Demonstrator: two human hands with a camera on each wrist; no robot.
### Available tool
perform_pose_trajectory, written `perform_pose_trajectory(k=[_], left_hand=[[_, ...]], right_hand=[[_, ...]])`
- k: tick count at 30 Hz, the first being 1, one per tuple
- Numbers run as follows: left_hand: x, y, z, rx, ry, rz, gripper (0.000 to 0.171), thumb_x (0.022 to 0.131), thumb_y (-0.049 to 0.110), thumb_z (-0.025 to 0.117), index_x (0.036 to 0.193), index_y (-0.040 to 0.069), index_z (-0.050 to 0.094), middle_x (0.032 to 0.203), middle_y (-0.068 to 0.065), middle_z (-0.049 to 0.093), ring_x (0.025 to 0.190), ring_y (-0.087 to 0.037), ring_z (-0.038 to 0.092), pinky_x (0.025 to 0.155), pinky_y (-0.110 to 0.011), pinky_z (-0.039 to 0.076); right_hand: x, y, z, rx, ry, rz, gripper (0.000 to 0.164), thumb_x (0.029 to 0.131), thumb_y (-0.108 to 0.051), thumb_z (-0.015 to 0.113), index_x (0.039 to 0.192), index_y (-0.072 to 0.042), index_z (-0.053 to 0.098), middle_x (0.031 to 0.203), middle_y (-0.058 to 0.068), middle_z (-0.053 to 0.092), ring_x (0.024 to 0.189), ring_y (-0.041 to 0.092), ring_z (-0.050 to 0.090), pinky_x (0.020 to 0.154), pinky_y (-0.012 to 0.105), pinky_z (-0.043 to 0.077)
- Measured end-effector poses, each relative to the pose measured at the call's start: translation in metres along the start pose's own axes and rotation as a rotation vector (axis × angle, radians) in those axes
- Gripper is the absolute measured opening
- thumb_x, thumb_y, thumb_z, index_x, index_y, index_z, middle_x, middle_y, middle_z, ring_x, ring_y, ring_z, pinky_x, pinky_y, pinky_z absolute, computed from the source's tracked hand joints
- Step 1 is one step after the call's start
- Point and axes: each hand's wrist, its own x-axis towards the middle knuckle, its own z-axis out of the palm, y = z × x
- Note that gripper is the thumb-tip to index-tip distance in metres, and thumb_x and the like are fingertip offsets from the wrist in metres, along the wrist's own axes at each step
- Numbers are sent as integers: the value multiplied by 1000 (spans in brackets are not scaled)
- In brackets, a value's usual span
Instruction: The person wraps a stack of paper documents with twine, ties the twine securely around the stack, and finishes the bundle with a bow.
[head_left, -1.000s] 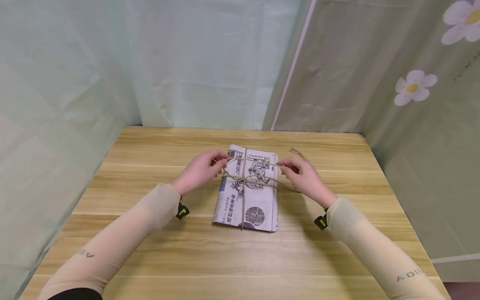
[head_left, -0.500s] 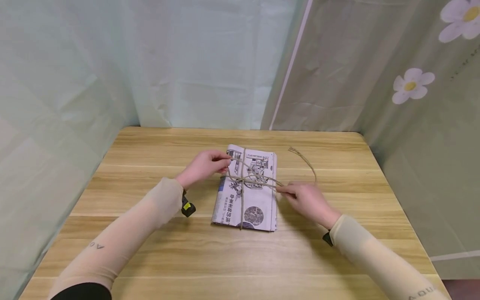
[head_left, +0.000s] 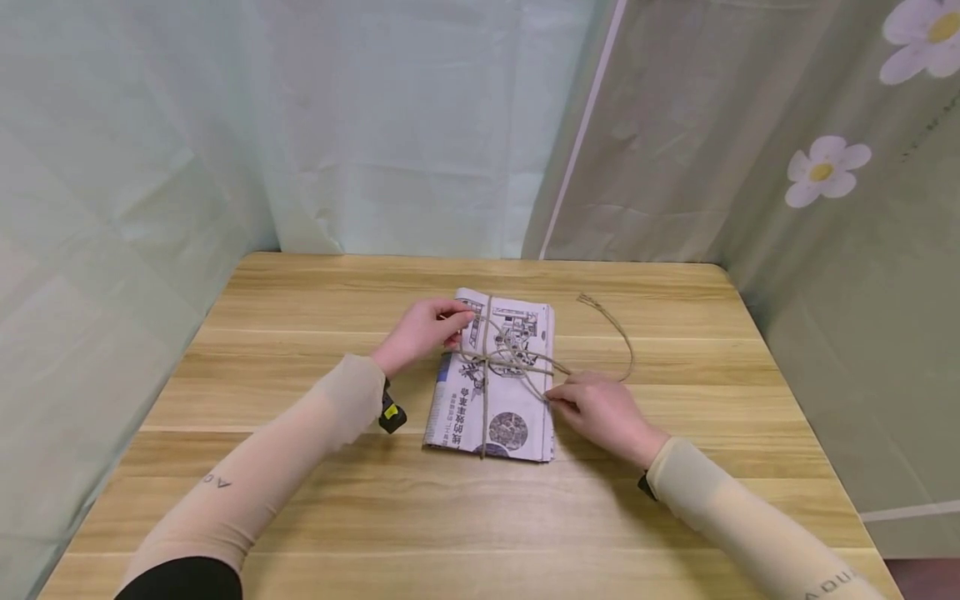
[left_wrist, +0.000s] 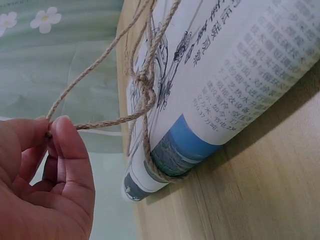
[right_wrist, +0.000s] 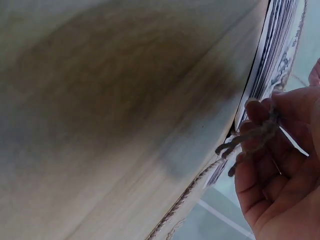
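A folded newspaper bundle [head_left: 459,421] lies on the table, wrapped crosswise with brown twine [head_left: 486,408] that meets in a knot [left_wrist: 145,82] on top. Beside the bundle's upper left side, my left hand [head_left: 422,332] pinches a bight of the twine between thumb and fingertips. Two strands run from that pinch toward the knot in the left wrist view. At the right edge of the bundle, my right hand [head_left: 603,415] pinches twine as well. Frayed ends [right_wrist: 227,148] poke out past its fingers in the right wrist view. A strand stretches from the knot area to these fingertips.
A loose tail of twine [head_left: 617,323] curves over the wooden table [head_left: 360,517] to the right of the bundle. Pale green curtains [head_left: 420,125] with printed flowers hang behind the table and at both sides.
My right hand has come down along the bundle's right edge, and the strand once stretched straight between both hands now slants to the lower right. My left hand has shifted slightly right, still pinching twine.
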Motion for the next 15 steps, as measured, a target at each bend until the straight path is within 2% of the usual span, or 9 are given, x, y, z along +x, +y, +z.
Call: perform_pose_trajectory(k=[3,7,9,12,15], left_hand=[[-1,1,2,12,10,14,33,105,26,62,129,4,69,89,-13,59,76,-21,58,82,-54,56],[-1,1,2,37,11,23,32,105,25,62,127,5,69,90,-12,60,77,-21,58,82,-52,58],[-2,1,2,57,6,30,30,105,25,62,127,5,70,91,-12,60,77,-21,58,81,-52,58],[-3,1,1,93,-3,40,29,104,25,62,126,7,70,92,-12,61,77,-22,58,78,-52,57],[-6,3,0,119,-9,51,29,104,26,63,125,8,71,92,-11,62,78,-23,58,74,-50,56]], right_hand=[[-1,-1,1,12,-14,3,19,90,-20,80,108,-18,79,100,-3,75,89,16,68,78,37,57],[-4,1,0,22,-32,19,19,92,-26,78,110,-20,79,104,-3,75,93,18,69,82,40,57],[-6,5,-3,39,-41,57,19,95,-27,75,111,-19,78,104,-2,75,92,18,69,80,41,57],[-8,16,-14,72,-51,174,19,98,-28,71,110,-16,77,102,0,74,87,19,69,77,43,58],[-11,37,-28,86,-63,343,18,99,-27,67,107,-12,75,96,3,74,79,19,67,69,44,56]])
